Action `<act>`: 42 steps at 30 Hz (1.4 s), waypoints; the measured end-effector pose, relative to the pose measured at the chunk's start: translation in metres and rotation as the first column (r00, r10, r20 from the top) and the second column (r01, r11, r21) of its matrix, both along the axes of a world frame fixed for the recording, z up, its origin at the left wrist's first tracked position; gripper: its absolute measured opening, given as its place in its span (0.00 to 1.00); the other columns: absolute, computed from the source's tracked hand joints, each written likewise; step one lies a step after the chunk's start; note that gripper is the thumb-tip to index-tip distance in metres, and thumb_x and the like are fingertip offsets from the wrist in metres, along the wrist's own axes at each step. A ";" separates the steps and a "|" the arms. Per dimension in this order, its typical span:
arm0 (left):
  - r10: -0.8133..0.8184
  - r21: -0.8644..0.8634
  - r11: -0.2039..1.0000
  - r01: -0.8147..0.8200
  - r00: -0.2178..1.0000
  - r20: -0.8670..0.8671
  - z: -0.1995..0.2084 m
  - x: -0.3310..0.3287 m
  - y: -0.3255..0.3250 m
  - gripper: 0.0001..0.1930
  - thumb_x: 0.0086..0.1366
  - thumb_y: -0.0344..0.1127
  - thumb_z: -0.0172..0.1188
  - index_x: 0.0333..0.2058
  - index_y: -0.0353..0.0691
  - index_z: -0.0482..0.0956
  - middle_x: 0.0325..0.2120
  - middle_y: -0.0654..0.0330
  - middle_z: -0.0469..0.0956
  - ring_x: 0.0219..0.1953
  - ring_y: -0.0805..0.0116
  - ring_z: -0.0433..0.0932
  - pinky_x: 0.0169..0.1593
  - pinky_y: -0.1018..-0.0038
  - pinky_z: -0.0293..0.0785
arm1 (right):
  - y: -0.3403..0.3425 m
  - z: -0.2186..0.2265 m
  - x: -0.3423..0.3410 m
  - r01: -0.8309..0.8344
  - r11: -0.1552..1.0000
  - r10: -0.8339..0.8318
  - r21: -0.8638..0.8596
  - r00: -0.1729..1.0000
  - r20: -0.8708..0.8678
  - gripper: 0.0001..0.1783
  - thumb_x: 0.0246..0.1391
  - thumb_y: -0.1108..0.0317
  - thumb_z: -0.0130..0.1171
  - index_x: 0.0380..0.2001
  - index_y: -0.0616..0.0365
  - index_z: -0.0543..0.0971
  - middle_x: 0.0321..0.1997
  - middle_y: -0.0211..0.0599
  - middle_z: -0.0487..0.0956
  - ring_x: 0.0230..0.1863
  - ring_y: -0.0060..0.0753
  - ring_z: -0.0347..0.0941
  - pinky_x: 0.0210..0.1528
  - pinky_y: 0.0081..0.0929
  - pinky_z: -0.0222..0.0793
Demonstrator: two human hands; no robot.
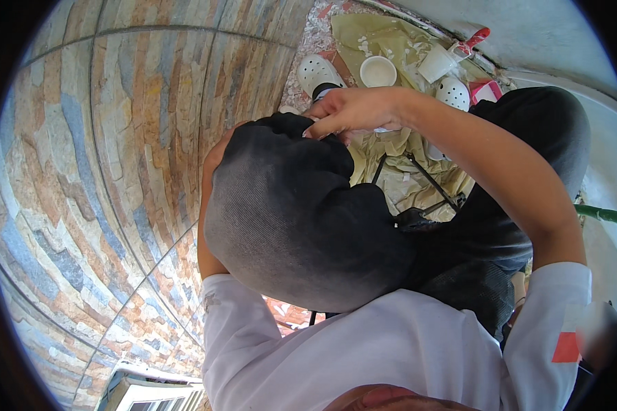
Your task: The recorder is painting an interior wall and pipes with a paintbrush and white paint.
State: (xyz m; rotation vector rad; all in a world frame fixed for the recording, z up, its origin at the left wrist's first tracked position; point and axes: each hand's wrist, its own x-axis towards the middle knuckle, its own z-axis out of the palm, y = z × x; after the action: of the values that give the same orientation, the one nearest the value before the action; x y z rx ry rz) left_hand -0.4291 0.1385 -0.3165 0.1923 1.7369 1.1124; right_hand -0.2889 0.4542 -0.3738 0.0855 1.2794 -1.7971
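Dark trousers cover my bent legs, and the left trouser leg [288,212] bulges over my raised knee. My right hand [353,111] reaches across to the lower part of that leg, thumb and fingers closed on the bunched dark cloth above the ankle. My left forearm [211,185] passes around the outer side of the knee. The left hand's fingers are hidden behind the trouser leg. Beyond my right hand is a white clog [317,72] on my left foot. Another white clog [452,93] shows farther right.
A stone-patterned wall [137,137] stands close on my left. Ahead, a crumpled olive sheet [353,41] bears a white bowl [378,72] and a white container [437,64] beside a red handle [476,40]. Thin black legs [435,180] stand between my legs. A green pole [598,213] juts at right.
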 end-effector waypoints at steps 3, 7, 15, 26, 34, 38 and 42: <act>0.014 -0.008 1.000 -0.014 1.000 -0.014 0.005 -0.003 -0.001 0.08 0.69 0.37 0.58 0.41 0.39 0.79 0.36 0.67 0.80 0.39 0.81 0.75 0.45 0.79 0.71 | -0.012 0.024 -0.002 0.051 0.982 0.045 0.183 0.875 -0.482 0.13 0.51 0.60 0.67 0.34 0.58 0.80 0.26 0.32 0.77 0.28 0.32 0.75 0.35 0.28 0.72; 0.006 -0.005 1.000 -0.006 1.000 -0.014 0.003 -0.009 0.008 0.08 0.69 0.37 0.58 0.40 0.39 0.79 0.36 0.67 0.80 0.39 0.81 0.75 0.45 0.79 0.71 | -0.005 0.047 0.009 0.260 0.905 0.186 0.335 0.467 -0.864 0.15 0.48 0.65 0.67 0.34 0.66 0.79 0.28 0.52 0.78 0.35 0.53 0.76 0.41 0.41 0.72; 0.175 -0.067 0.980 -0.190 0.968 -0.182 0.020 0.001 0.023 0.09 0.70 0.40 0.56 0.36 0.43 0.79 0.29 0.70 0.77 0.32 0.83 0.72 0.38 0.81 0.67 | 0.094 0.128 0.009 0.211 0.857 0.201 0.470 0.702 -0.683 0.13 0.64 0.60 0.54 0.37 0.59 0.80 0.34 0.38 0.80 0.38 0.28 0.74 0.44 0.30 0.68; -0.683 0.235 0.672 0.702 0.711 -0.170 0.062 0.007 0.273 0.23 0.73 0.46 0.46 0.56 0.34 0.72 0.44 0.55 0.80 0.43 0.69 0.79 0.49 0.74 0.74 | 0.250 0.122 0.144 0.759 0.344 -0.356 0.554 0.651 -0.671 0.17 0.67 0.56 0.50 0.44 0.57 0.79 0.43 0.29 0.80 0.49 0.23 0.73 0.52 0.23 0.63; -0.602 0.477 0.764 0.435 0.747 0.282 0.036 0.033 0.298 0.28 0.72 0.51 0.44 0.59 0.34 0.69 0.53 0.53 0.77 0.53 0.63 0.77 0.56 0.66 0.74 | 0.273 0.037 0.179 0.950 0.300 -0.941 0.082 0.309 -0.134 0.22 0.62 0.53 0.55 0.49 0.61 0.77 0.53 0.46 0.79 0.54 0.34 0.76 0.60 0.35 0.69; -0.368 0.025 0.930 0.368 0.927 0.064 -0.054 0.088 0.331 0.24 0.71 0.57 0.44 0.52 0.47 0.77 0.45 0.66 0.81 0.42 0.73 0.77 0.50 0.67 0.70 | 0.191 0.007 0.134 0.869 0.476 -0.864 0.135 0.491 -0.113 0.22 0.62 0.53 0.55 0.49 0.61 0.77 0.52 0.47 0.79 0.53 0.35 0.77 0.59 0.36 0.70; -0.367 -0.042 0.919 0.391 0.892 0.263 -0.104 0.158 0.338 0.23 0.69 0.57 0.50 0.52 0.48 0.77 0.46 0.66 0.79 0.47 0.72 0.75 0.53 0.63 0.68 | 0.088 -0.037 -0.004 0.771 0.589 -0.781 0.240 0.620 -0.075 0.22 0.62 0.54 0.55 0.49 0.62 0.77 0.52 0.48 0.79 0.51 0.36 0.78 0.58 0.38 0.71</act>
State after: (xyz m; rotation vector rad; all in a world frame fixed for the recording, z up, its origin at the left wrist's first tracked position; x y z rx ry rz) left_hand -0.2716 0.4766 -0.4206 0.3056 1.4425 0.7305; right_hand -0.2927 0.5427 -0.4105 0.9709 1.5715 -2.3136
